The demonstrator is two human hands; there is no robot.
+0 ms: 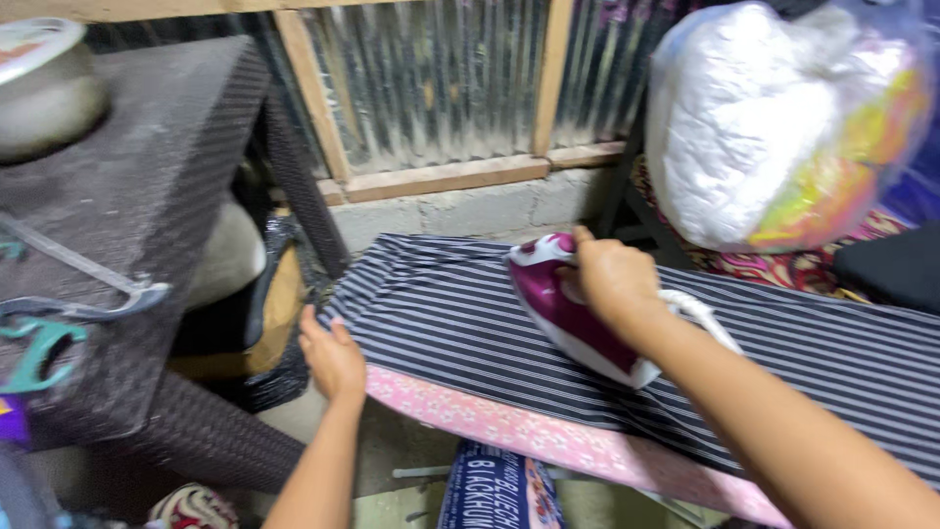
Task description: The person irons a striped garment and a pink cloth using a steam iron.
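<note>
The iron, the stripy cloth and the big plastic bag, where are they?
Iron (563, 318): head view, on its purple side.
Striped cloth (441, 313): head view, on its flat middle.
Plastic bag (744, 127): head view, on its white bulge.

We see a purple and white iron (573, 313), black cloth (460, 323) with thin white stripes, pink flowery board cover (509, 426), white bag (754, 127).
</note>
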